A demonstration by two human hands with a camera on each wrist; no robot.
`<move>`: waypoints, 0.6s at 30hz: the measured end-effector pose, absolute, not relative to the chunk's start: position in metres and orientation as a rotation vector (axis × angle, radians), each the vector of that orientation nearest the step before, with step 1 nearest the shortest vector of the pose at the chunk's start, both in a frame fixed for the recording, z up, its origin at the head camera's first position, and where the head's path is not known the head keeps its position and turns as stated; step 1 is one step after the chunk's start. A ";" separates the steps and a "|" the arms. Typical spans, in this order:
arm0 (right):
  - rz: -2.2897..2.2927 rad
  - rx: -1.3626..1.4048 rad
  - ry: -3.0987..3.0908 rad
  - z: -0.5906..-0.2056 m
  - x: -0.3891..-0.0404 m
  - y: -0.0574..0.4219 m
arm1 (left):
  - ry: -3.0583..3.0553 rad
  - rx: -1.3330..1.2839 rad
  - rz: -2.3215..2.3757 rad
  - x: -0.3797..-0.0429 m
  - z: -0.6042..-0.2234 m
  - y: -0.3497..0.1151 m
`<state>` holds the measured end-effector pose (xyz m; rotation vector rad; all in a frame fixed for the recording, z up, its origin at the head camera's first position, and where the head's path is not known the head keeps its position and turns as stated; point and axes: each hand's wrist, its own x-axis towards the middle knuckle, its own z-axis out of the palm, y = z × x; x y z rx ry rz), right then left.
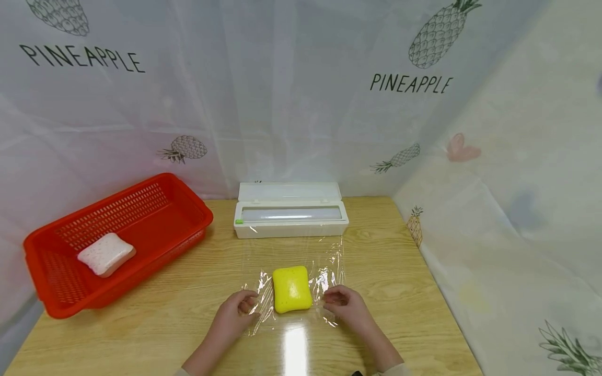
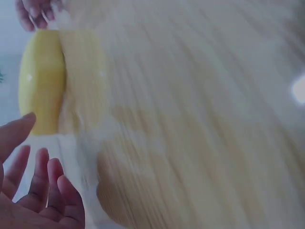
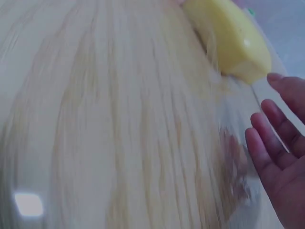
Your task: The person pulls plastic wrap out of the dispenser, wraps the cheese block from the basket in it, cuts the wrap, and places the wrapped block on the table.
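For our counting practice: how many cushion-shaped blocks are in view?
2: the yellow rounded square block on clear plastic film, and the white rounded block inside the red plastic basket. None seems hidden.

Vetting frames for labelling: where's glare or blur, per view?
Head: mostly crisp, bright reflection on the table below the yellow block, glints on the clear film; left wrist: dim, soft, wood grain smeared, white glare at the right edge; right wrist: also dim and streaky, white glare patch lower left.
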<state>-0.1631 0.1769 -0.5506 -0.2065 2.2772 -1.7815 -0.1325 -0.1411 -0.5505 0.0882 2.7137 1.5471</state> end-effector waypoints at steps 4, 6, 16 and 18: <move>-1.694 -0.293 2.281 -0.551 -0.162 0.197 | 2.765 0.259 1.382 -0.126 -0.550 -0.163; -1.653 -0.347 2.283 -0.551 -0.161 0.206 | 2.791 0.383 1.282 -0.123 -0.552 -0.173; -1.560 -0.631 2.225 -0.563 -0.162 0.242 | 2.786 0.701 1.030 -0.119 -0.559 -0.203; -1.573 -0.690 2.152 -0.565 -0.162 0.248 | 2.765 0.705 1.070 -0.121 -0.559 -0.204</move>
